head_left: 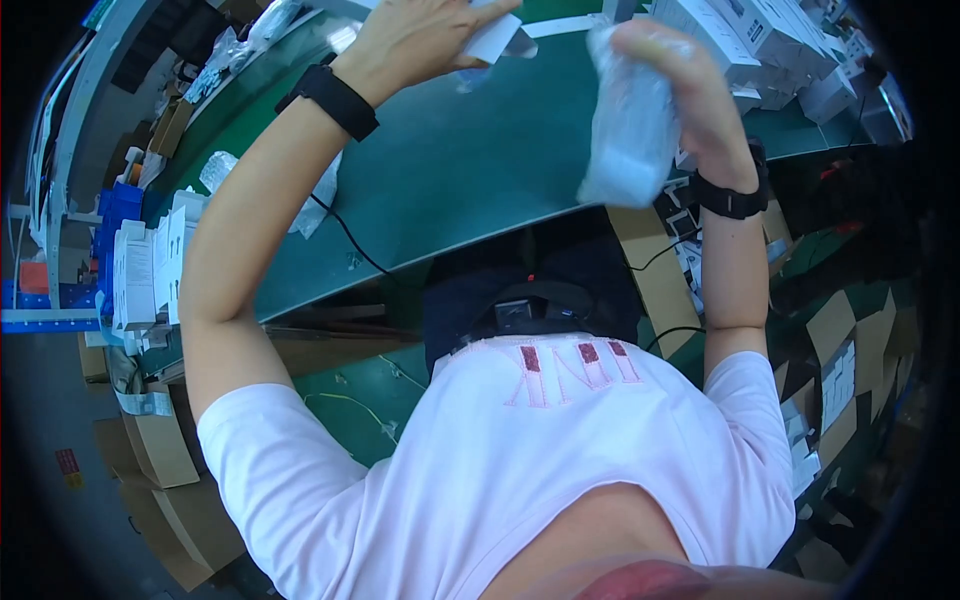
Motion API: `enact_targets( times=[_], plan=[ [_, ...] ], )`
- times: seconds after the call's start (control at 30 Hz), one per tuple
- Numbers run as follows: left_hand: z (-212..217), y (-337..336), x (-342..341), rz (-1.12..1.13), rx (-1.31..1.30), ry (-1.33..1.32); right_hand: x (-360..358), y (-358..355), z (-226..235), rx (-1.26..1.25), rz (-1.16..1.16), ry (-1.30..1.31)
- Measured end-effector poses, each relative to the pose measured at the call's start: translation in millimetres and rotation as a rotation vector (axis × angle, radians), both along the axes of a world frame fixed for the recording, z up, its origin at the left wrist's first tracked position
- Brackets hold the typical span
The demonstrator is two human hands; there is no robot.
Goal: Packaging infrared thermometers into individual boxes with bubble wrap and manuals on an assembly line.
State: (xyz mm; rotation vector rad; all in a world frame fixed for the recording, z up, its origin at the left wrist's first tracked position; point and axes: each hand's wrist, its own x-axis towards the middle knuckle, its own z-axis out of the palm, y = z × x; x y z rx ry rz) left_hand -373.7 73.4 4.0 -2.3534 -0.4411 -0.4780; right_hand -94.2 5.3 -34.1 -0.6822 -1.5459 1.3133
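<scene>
Wrapped packet (632,130): hanging above the green table (450,150), right of its middle.
Right hand (695,95): gripping the packet's upper end.
Left hand (425,40): gripping a white box (492,40) over the table's far side.
White cartons (765,40): standing at the table's far right.

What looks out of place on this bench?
No obvious spill shows. Crumpled clear plastic beside the left forearm looks stray, lying loose on the green bench, with a black cable running to its edge.
</scene>
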Motion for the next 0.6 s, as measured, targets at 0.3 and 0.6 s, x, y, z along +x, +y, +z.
enact_targets(
  times=[0.3,0.6],
  plan=[
    [5,-25,7,0.433,-0.295,-0.04,-67,31,-41,0.344,-0.282,-0.5],
    [-21,2,-98,0.405,-0.384,-0.623,-54,55,-52,0.352,-0.37,-1.113]
  ],
)
